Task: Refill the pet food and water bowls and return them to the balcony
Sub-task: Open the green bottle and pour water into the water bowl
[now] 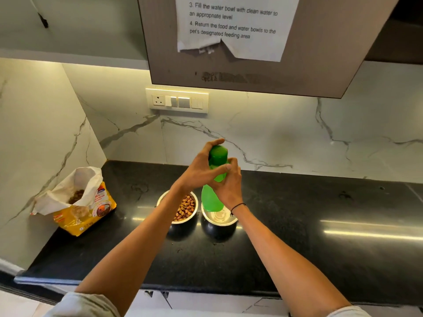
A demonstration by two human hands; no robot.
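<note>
A green plastic bottle (211, 199) stands upright above the right steel bowl (220, 219). My right hand (227, 186) grips its neck from the right. My left hand (201, 168) curls round the dark green cap (218, 154) at the top. The left steel bowl (160, 199) holds brown kibble and sits on the black counter right beside the other bowl. Part of the kibble bowl is hidden by my left forearm. Inside the right bowl I see bare metal; whether it holds water I cannot tell.
An open yellow pet food bag (84, 209) lies at the counter's left corner against the marble wall. A switch panel (177, 101) is on the backsplash. A cabinet with a taped instruction sheet (233, 26) hangs overhead. The black counter (320, 236) stretches to the right.
</note>
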